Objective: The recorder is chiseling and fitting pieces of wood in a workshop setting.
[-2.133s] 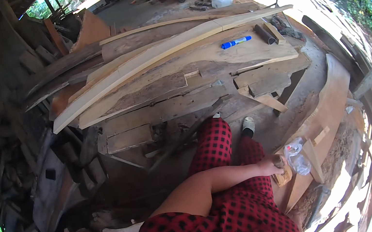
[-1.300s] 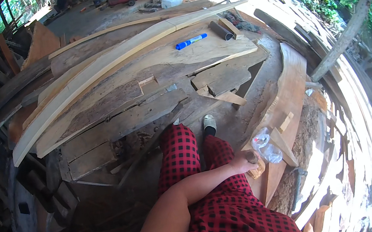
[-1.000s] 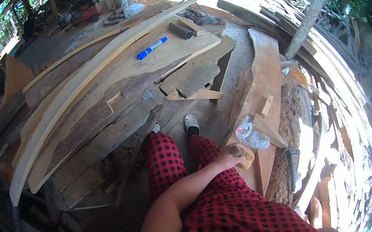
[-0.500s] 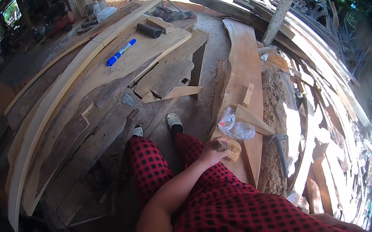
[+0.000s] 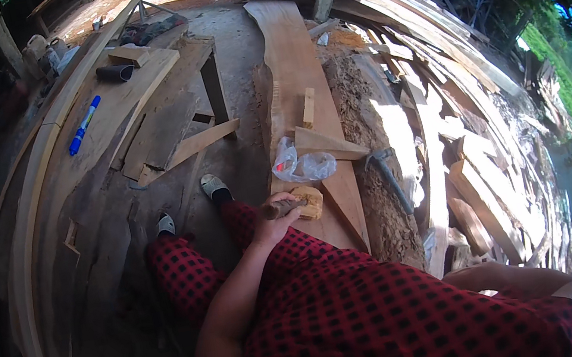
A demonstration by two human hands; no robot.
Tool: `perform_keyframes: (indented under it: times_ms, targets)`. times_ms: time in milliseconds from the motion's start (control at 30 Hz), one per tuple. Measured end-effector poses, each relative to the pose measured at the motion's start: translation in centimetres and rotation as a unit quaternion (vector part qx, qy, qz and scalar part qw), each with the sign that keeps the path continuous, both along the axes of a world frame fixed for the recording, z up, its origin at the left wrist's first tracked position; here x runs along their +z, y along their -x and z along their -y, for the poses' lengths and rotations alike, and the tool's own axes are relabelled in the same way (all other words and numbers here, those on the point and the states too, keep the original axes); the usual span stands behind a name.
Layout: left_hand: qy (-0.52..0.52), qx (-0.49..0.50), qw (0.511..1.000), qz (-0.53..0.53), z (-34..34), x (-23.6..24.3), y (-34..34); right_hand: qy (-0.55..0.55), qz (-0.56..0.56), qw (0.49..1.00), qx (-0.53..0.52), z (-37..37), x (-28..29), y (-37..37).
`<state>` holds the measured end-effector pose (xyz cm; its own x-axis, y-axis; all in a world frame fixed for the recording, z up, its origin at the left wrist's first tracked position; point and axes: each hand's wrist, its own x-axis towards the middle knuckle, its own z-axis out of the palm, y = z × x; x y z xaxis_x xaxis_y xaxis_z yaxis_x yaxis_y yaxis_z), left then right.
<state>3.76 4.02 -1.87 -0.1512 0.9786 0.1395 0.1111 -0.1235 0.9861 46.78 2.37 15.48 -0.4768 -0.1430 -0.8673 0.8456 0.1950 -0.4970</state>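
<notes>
My left hand (image 5: 274,222) is closed around a brown cylindrical wooden handle (image 5: 278,211). The handle meets a pale, rounded wooden block (image 5: 310,202) on the long plank (image 5: 291,49); whether the two are joined cannot be told. Just beyond the block lies a crumpled clear plastic bag (image 5: 307,167) with a bit of red in it. My right arm (image 5: 519,281) is bent at the right, and its hand is hidden behind my checked red clothing.
Right of the plank, a hammer (image 5: 394,181) rests on a rough log (image 5: 366,112). A triangular wood piece (image 5: 329,143) and small stick (image 5: 308,108) lie on the plank. At left, a blue marker (image 5: 85,126) and dark tube (image 5: 115,73) lie on a board. Scrap timber fills the right.
The view has swung to the right, so the scene sits further left. My right arm has come into view. My left hand still grips the handle, and more of the pale block shows.
</notes>
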Motion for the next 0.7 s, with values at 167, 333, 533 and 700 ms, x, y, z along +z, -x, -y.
perform_keyframes:
  times_ms: [167, 333, 533, 700]
  targets:
    - [-0.015, 0.002, 1.0, 0.003, -0.1, 0.4, -0.2, 0.059, -0.033, 0.998, -0.001, 3.5, -0.6, -1.5]
    - [-0.013, 0.005, 1.0, -0.005, -0.1, -0.2, -0.2, -0.17, -0.08, 0.977, 0.103, 3.1, 3.6, 3.8]
    - [-0.012, 0.0, 1.0, 0.009, -0.1, 0.1, -0.1, 0.079, 0.035, 0.994, 0.066, 3.1, -0.3, -0.8]
    - [0.018, -0.005, 0.999, 0.036, 0.0, 0.7, -0.2, -0.073, -0.014, 0.991, 0.107, 3.0, 2.9, 3.7]
